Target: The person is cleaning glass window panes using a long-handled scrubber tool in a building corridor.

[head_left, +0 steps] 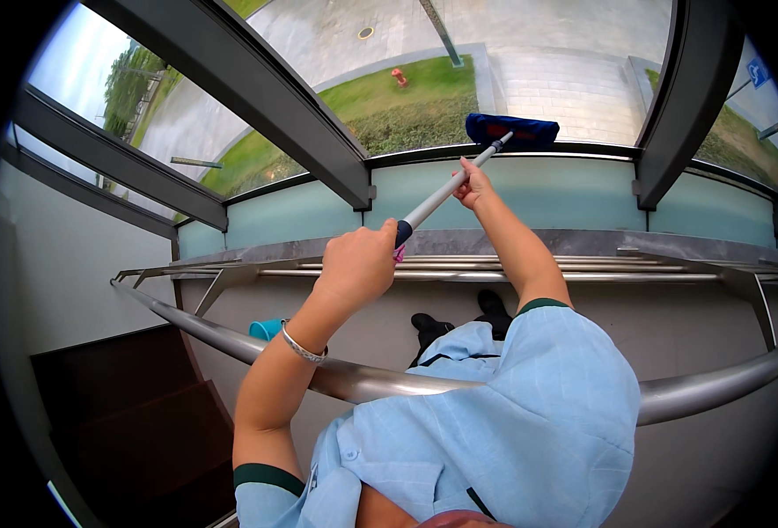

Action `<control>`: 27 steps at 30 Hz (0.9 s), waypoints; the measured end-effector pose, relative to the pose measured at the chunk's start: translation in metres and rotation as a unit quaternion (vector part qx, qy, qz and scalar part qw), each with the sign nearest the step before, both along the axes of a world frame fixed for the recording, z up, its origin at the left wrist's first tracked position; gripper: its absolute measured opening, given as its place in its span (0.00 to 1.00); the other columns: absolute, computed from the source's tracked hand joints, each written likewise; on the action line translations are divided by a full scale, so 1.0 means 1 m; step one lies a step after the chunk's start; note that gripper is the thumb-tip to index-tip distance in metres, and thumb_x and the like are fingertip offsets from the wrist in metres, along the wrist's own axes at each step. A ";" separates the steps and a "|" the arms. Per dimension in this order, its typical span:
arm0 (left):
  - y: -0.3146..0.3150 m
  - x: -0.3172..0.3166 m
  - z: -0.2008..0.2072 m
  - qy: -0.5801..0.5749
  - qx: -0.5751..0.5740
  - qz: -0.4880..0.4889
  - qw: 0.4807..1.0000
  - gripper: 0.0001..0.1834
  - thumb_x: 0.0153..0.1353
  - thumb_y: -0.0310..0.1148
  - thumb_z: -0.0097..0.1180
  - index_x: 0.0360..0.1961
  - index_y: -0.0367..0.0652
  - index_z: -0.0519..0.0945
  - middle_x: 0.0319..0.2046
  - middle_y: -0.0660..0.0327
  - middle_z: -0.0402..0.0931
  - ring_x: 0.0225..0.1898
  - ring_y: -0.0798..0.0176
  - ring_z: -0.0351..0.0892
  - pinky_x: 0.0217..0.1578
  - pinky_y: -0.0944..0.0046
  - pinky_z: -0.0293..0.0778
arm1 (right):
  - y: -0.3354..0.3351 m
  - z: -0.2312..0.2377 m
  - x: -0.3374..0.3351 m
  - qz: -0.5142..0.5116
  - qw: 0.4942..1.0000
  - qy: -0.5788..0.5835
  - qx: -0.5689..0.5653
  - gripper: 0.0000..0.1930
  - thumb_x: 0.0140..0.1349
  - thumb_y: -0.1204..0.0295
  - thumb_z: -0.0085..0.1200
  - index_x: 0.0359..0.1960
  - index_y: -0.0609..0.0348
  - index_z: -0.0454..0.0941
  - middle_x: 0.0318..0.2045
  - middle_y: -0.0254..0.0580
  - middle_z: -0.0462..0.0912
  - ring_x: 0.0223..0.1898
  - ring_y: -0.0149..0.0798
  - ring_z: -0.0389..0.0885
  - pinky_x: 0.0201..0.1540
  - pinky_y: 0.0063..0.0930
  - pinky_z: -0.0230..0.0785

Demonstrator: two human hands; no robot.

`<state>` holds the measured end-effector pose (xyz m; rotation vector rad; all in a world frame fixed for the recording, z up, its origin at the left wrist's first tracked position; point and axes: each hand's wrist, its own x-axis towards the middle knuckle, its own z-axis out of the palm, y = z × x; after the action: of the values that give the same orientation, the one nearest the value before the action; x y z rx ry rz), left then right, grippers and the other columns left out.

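A long-handled window washer with a grey pole (431,204) slants up and to the right. Its flat blue cloth head (512,131) lies against the lower part of the window pane, just above the dark frame bar. My left hand (360,264) is closed round the dark grip at the pole's lower end, and a bit of pink shows beneath that hand. Farther up, the fingers of my right hand (472,185) wrap the pole a short way below the head.
A thick curved metal handrail (363,380) crosses in front of my body. Beyond it, thin metal rails (512,270) run along a grey stone ledge (574,241). A turquoise bucket (267,329) stands on the floor at left, near brown steps (134,396). Dark window posts (275,97) divide the glass.
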<state>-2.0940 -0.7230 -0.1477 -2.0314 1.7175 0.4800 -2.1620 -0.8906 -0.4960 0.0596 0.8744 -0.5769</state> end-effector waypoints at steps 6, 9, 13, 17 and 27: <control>0.000 -0.008 -0.020 0.017 -0.001 -0.013 1.000 0.17 0.57 0.32 0.55 0.48 0.43 0.73 0.26 0.49 0.79 0.29 0.46 0.81 0.29 0.49 0.75 | 0.010 -0.033 -0.013 -0.045 0.999 -0.004 0.027 0.18 0.62 0.54 0.56 0.32 0.58 0.71 0.25 0.43 0.77 0.14 0.28 0.61 0.17 0.24 0.58; -0.007 0.000 0.001 0.029 -0.035 0.009 0.999 0.22 0.58 0.35 0.55 0.56 0.53 0.72 0.27 0.53 0.80 0.31 0.45 0.79 0.32 0.49 0.73 | 0.009 -0.024 -0.013 -0.112 0.992 -0.053 -0.016 0.15 0.63 0.59 0.55 0.28 0.57 0.70 0.19 0.38 0.72 0.12 0.31 0.61 0.15 0.26 0.53; -0.002 0.012 0.039 0.056 -0.097 0.031 0.993 0.20 0.57 0.36 0.56 0.52 0.53 0.77 0.25 0.52 0.79 0.30 0.46 0.78 0.30 0.51 0.71 | 0.007 0.007 -0.013 -0.114 0.985 -0.104 -0.074 0.15 0.64 0.57 0.53 0.26 0.53 0.71 0.18 0.34 0.71 0.11 0.29 0.60 0.15 0.27 0.50; 0.025 0.021 0.056 0.119 -0.183 0.044 0.975 0.23 0.52 0.32 0.60 0.52 0.52 0.78 0.24 0.51 0.77 0.24 0.48 0.75 0.29 0.60 0.71 | 0.001 0.035 -0.018 -0.098 0.975 -0.156 -0.123 0.18 0.63 0.53 0.54 0.25 0.53 0.73 0.16 0.34 0.72 0.08 0.30 0.60 0.13 0.27 0.51; 0.136 0.049 0.111 0.296 -0.288 0.215 0.885 0.29 0.48 0.15 0.57 0.56 0.36 0.75 0.24 0.64 0.75 0.25 0.77 0.66 0.27 0.77 0.65 | -0.010 0.161 -0.013 0.031 0.889 -0.300 -0.344 0.21 0.68 0.57 0.48 0.27 0.66 0.75 0.20 0.51 0.81 0.04 0.34 0.67 0.07 0.29 0.59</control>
<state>-2.0448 -0.5873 -0.0362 -2.9633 1.8884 0.8914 -2.1746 -0.9007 -0.3349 -0.4176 0.0359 -0.7279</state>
